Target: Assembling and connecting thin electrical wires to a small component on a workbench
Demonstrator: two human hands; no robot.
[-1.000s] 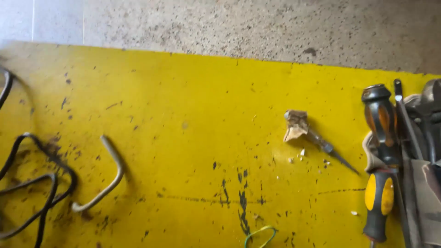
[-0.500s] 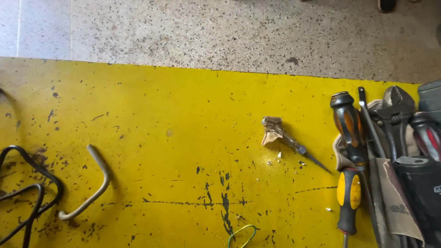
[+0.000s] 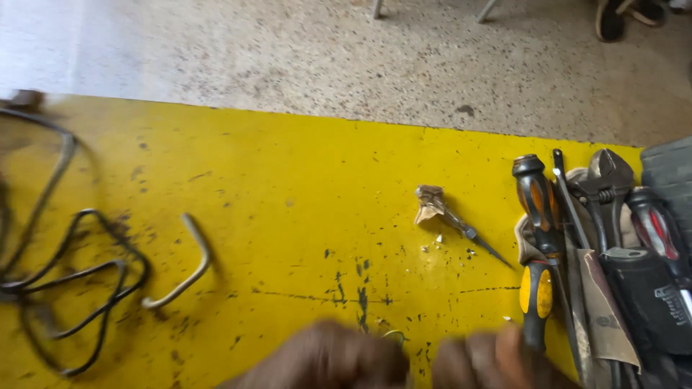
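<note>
Yellow counter (image 3: 288, 180), scuffed, over speckled floor. Left hand (image 3: 328, 360) and right hand (image 3: 490, 360): blurred at bottom edge, fingers' state cannot be told. Green wire loop (image 3: 393, 335) between them; likely about to be picked up. Screwdrivers (image 3: 537, 238) right.

bent metal rod (image 3: 180, 263), black wire loops (image 3: 79, 288), wrench (image 3: 609, 180), speckled floor (image 3: 360, 57)
</note>
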